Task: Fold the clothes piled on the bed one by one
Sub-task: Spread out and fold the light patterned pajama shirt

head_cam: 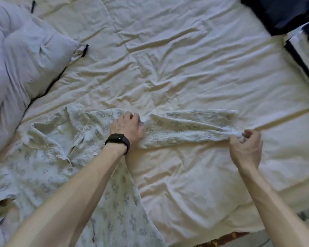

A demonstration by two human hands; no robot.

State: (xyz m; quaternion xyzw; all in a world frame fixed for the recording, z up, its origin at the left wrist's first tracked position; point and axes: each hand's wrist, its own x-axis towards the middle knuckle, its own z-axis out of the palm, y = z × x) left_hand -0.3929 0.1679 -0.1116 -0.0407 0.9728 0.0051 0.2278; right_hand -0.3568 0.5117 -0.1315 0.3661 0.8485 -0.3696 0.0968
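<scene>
- Head view: your left hand, fingers curled, grips the patterned shirt where its sleeve begins.
- Your right hand pinches the sleeve's cuff end.
- The patterned shirt lies on the bed, lower left, sleeve stretched rightward.

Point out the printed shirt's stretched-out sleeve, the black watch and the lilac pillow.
pale printed shirt sleeve (189,128): head view, midway along the sleeve.
black wrist watch (116,139): head view, on its dark face.
pale lilac pillow (36,56): head view, middle of its upper side.
</scene>
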